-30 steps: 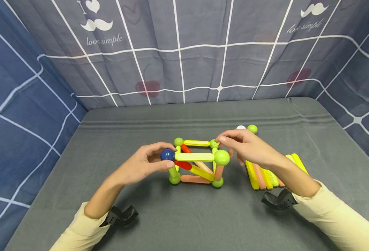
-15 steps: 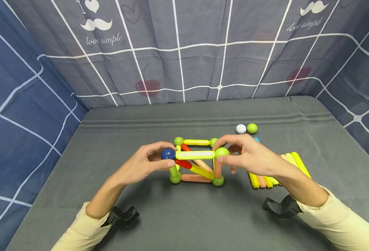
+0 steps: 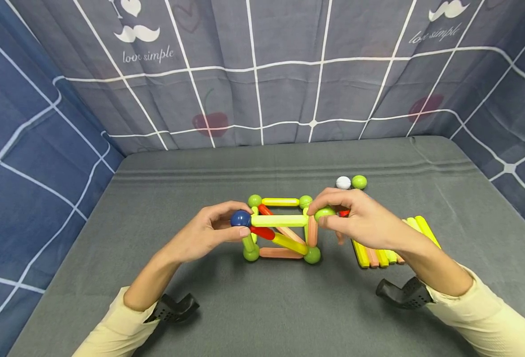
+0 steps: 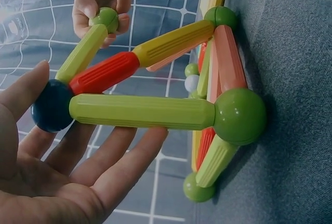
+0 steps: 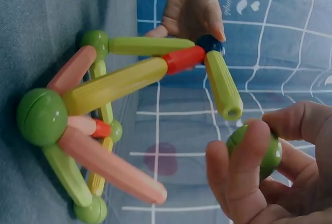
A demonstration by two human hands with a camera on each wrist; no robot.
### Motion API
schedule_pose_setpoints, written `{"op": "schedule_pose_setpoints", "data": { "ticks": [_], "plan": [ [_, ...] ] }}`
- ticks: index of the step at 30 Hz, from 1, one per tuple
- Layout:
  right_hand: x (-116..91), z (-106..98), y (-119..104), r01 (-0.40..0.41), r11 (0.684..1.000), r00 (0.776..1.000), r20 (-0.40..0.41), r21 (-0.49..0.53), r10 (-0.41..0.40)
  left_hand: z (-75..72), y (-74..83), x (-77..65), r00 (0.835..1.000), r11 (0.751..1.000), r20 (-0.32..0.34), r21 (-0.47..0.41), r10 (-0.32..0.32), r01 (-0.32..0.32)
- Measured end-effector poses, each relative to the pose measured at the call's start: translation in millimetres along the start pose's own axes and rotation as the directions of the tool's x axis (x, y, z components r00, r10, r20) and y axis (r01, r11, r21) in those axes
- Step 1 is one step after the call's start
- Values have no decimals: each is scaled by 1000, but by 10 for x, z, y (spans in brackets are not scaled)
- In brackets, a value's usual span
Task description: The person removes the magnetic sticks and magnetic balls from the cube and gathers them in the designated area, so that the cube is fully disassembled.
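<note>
The rod-and-ball frame (image 3: 289,243) stands on the tabletop (image 3: 262,307). Toward its three o'clock lies a row of loose rods (image 3: 382,259); toward its two o'clock sit two balls (image 3: 343,183) side by side. A curtain (image 3: 285,99) hangs behind, at twelve o'clock.

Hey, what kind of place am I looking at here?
Probably a makeshift tabletop work nook, maybe set up for filming: printed curtains hang around it, a gray cloth-covered surface lies below, and a toy stick-and-ball frame stands there.
</note>
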State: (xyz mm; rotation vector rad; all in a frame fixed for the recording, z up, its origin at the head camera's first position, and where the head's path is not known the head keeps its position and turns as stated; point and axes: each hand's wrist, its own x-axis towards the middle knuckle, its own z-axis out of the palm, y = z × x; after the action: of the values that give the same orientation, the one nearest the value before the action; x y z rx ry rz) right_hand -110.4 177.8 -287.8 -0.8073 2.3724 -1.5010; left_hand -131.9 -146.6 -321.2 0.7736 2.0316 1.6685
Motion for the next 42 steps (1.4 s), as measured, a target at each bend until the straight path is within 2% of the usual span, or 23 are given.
{"op": "schedule_pose_setpoints", "data": {
  "ticks": [8, 15, 19, 23, 27, 31, 36, 42],
  "plan": [
    [-134, -147, 58, -108, 993, 980, -174, -48, 99, 0, -10, 4, 1000, 1000, -7, -10, -16, 16],
    [-195, -210, 154, -160, 987, 965, -217, -25, 151, 0, -17, 10, 1000, 999, 6, -27, -17, 17],
    [-213, -261, 244, -175, 984, 955, -234, 45, 180, -4, -21, 5, 1000, 1000, 11, -25, -10, 11],
    [-218, -375, 363, -228, 972, 928, -289, 65, 237, -5, -25, 3, 1000, 1000, 9, -6, -7, 7],
    [-217, -565, 528, -293, 956, 887, -380, -19, 264, -8, -35, 4, 1000, 1000, 5, 11, -6, 6],
    [-191, -765, 750, -328, 942, 862, -433, -78, 264, -17, -51, 9, 1000, 1000, 7, 3, -11, 11],
    [-108, -954, 1004, -392, 916, 848, -421, -88, 322, -25, -49, 7, 1000, 999, 3, -14, -29, 29],
    [-15, -1130, 1230, -476, 872, 850, -312, -114, 424, -26, -43, 12, 999, 999, 9, -30, -36, 36]
  ]
}}
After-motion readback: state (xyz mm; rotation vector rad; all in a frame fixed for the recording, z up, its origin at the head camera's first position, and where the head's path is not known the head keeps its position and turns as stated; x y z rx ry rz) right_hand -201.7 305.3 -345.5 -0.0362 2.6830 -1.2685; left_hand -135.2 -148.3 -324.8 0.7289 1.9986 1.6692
